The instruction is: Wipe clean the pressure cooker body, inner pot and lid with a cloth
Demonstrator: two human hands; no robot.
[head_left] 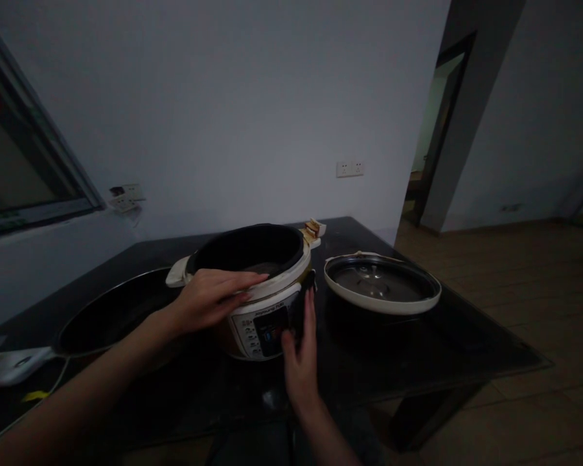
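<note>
An electric pressure cooker (267, 309) with a white rim and a control panel on its front stands lidless on the black table (369, 362). Its dark inner pot (252, 246) shows from above. My left hand (208, 294) lies over the near-left rim, fingers stretched out and touching it. At the front right of the cooker, my right hand (301, 362) has its thumb and fingers around a dark, cloth-like thing (298, 307) pressed against the side. Dim light hides what exactly it is.
A round lid (383, 285) with a white edge lies to the right. On the left sits a wide black pan (111, 314) with a white handle (17, 364), a cable beside it. Behind are a wall, sockets (350, 169) and a window (29, 149); a doorway (437, 123) is at right.
</note>
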